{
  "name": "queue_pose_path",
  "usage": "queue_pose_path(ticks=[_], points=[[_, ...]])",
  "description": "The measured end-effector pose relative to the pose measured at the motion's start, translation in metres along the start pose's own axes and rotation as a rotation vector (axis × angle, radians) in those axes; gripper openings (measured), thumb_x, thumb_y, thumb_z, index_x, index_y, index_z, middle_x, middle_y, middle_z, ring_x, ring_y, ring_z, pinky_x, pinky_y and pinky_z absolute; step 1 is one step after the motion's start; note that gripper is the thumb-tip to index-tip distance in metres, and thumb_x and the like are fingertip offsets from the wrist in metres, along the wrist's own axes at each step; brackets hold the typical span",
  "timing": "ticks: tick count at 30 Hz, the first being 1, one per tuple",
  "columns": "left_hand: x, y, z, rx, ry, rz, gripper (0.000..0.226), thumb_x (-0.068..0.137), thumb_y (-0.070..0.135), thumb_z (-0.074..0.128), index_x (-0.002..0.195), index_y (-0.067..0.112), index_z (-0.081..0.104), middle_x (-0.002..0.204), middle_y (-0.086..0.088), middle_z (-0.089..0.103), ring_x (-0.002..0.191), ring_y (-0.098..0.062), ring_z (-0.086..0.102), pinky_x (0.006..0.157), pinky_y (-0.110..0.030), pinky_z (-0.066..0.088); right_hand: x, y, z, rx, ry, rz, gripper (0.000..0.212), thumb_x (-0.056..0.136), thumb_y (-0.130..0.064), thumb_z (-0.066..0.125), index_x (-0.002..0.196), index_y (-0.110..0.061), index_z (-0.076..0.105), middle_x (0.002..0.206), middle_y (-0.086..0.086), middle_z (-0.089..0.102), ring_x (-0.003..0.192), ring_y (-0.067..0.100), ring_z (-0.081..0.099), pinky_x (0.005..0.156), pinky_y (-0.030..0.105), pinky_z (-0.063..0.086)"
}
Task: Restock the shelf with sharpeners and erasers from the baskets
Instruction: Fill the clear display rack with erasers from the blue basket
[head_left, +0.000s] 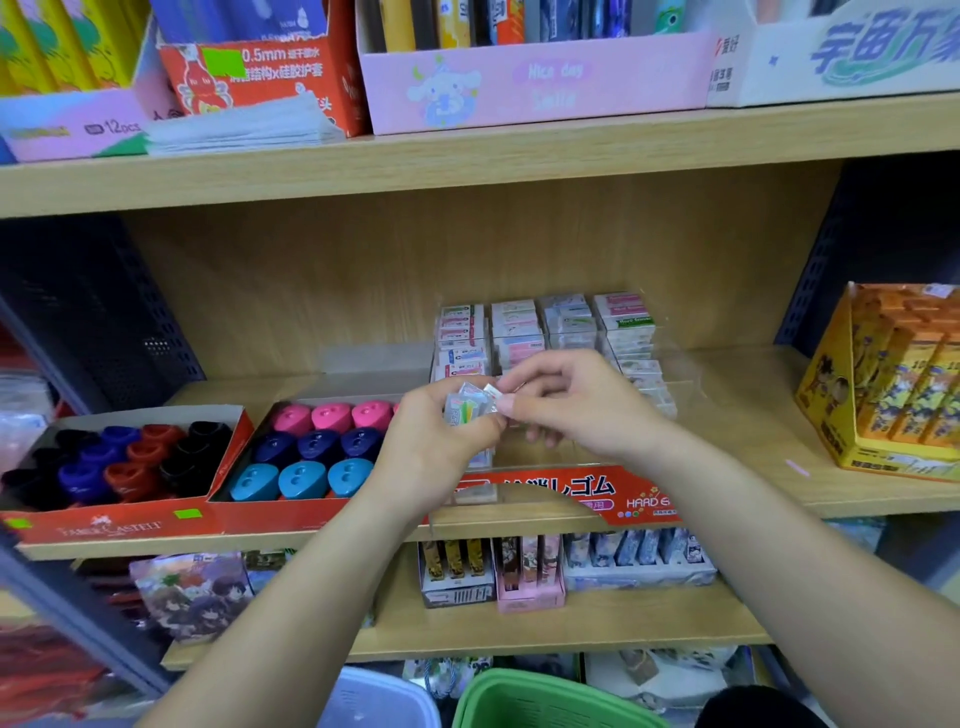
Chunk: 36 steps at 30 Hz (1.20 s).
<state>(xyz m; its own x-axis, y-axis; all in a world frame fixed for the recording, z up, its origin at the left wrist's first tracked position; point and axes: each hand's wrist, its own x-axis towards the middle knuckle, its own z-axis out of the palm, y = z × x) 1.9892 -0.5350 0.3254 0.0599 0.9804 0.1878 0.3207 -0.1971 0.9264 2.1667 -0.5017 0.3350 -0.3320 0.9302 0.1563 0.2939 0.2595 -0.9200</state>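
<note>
Small plastic-wrapped white erasers (467, 408) are gripped in the left hand (431, 447), one pinched by the right hand (576, 408), over the partly filled clear tiered rack (550, 488); the red cardboard sharpener trays (270, 513) seem stocked, front rows seemingly left

A stationery shop is shown: wooden shelves (467, 161) are stacked in tiers and filled with open retail display cartons (104, 525). Sharpeners (301, 478) in colour rows are seen at 9 o'clock, wrapped erasers (519, 327) at the centre, a pink product box (535, 88) at 12, a yellow printed carton (883, 395) at 3, and shopping baskets (498, 680) at 6 o'clock
</note>
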Motion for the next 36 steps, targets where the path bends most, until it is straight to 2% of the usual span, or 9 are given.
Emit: queue_pose_path(ticks=[4,8,12,17,21,25,30,33,36], points=[[-0.011,0.005,-0.007,-0.043,0.005,-0.001,0.022,0.091,0.010,0.073,0.105,0.027,0.073,0.092,0.000,0.078,0.083,-0.012,0.072,0.073,-0.019,0.055,-0.004,-0.005,0.002,0.109,-0.031,0.073,0.008,0.090,-0.012,0.074,0.098,-0.012,0.074,0.079,0.007,0.075,0.065,0.013,0.067,0.063,0.029,0.055],[-0.017,0.003,-0.011,-0.114,0.048,-0.041,0.025,0.093,0.008,0.070,0.108,0.027,0.074,0.095,0.003,0.078,0.085,-0.011,0.073,0.076,-0.027,0.059,-0.008,-0.008,0.002,0.170,-0.035,0.095,0.005,0.091,-0.006,0.071,0.091,-0.011,0.072,0.077,0.007,0.074,0.068,0.016,0.067,0.064,0.029,0.056],[-0.020,0.004,-0.013,-0.232,0.060,-0.094,0.017,0.093,0.002,0.069,0.105,0.014,0.074,0.100,-0.009,0.078,0.090,-0.026,0.077,0.084,-0.040,0.063,-0.010,-0.008,0.002,0.229,-0.006,0.121,0.011,0.094,-0.005,0.065,0.087,-0.012,0.070,0.074,0.004,0.070,0.067,0.016,0.067,0.062,0.029,0.056],[-0.023,0.008,-0.013,-0.292,0.032,-0.098,0.014,0.094,0.002,0.067,0.108,0.004,0.070,0.090,-0.010,0.079,0.081,-0.026,0.077,0.071,-0.029,0.064,-0.012,-0.009,0.007,0.295,0.000,0.151,0.009,0.100,-0.011,0.059,0.096,-0.008,0.067,0.088,0.009,0.074,0.070,0.019,0.070,0.058,0.030,0.058],[-0.024,0.011,-0.012,-0.283,0.018,-0.106,0.015,0.094,0.004,0.068,0.109,0.006,0.069,0.088,-0.013,0.078,0.077,-0.026,0.078,0.063,-0.025,0.062,-0.013,-0.009,0.008,0.324,0.068,0.113,0.011,0.097,-0.011,0.064,0.108,-0.009,0.067,0.089,0.009,0.076,0.064,0.018,0.067,0.056,0.031,0.057],[-0.027,0.012,-0.008,-0.192,-0.017,-0.093,0.013,0.094,0.007,0.070,0.107,0.008,0.069,0.090,-0.016,0.077,0.065,-0.021,0.074,0.049,-0.026,0.052,-0.017,-0.010,0.009,0.262,0.103,0.062,0.013,0.100,-0.016,0.062,0.101,-0.020,0.075,0.091,-0.001,0.076,0.074,0.016,0.071,0.061,0.031,0.058],[-0.027,0.004,-0.003,-0.087,0.038,-0.050,0.010,0.094,0.011,0.071,0.104,0.009,0.069,0.053,0.003,0.062,0.042,-0.008,0.053,0.044,-0.021,0.047,-0.028,-0.002,0.017,0.250,0.066,0.083,0.015,0.102,-0.019,0.058,0.107,-0.018,0.073,0.092,0.006,0.074,0.064,0.018,0.068,0.048,0.030,0.053],[-0.028,-0.002,-0.003,-0.070,0.039,-0.059,0.012,0.093,0.015,0.073,0.104,0.012,0.069,0.049,0.005,0.059,0.042,-0.007,0.052,0.044,-0.020,0.045,-0.030,0.005,0.017,0.152,0.070,0.076,0.010,0.099,-0.021,0.064,0.103,-0.019,0.073,0.093,0.008,0.075,0.067,0.012,0.067,0.056,0.029,0.054],[-0.028,-0.005,-0.005,-0.038,0.033,-0.052,0.015,0.091,0.022,0.075,0.104,0.017,0.069,0.050,0.006,0.060,0.045,-0.009,0.053,0.048,-0.022,0.049,-0.032,0.010,0.014,0.101,0.044,0.087,0.007,0.093,-0.021,0.072,0.097,-0.016,0.072,0.080,0.003,0.075,0.069,0.009,0.066,0.061,0.027,0.055]])
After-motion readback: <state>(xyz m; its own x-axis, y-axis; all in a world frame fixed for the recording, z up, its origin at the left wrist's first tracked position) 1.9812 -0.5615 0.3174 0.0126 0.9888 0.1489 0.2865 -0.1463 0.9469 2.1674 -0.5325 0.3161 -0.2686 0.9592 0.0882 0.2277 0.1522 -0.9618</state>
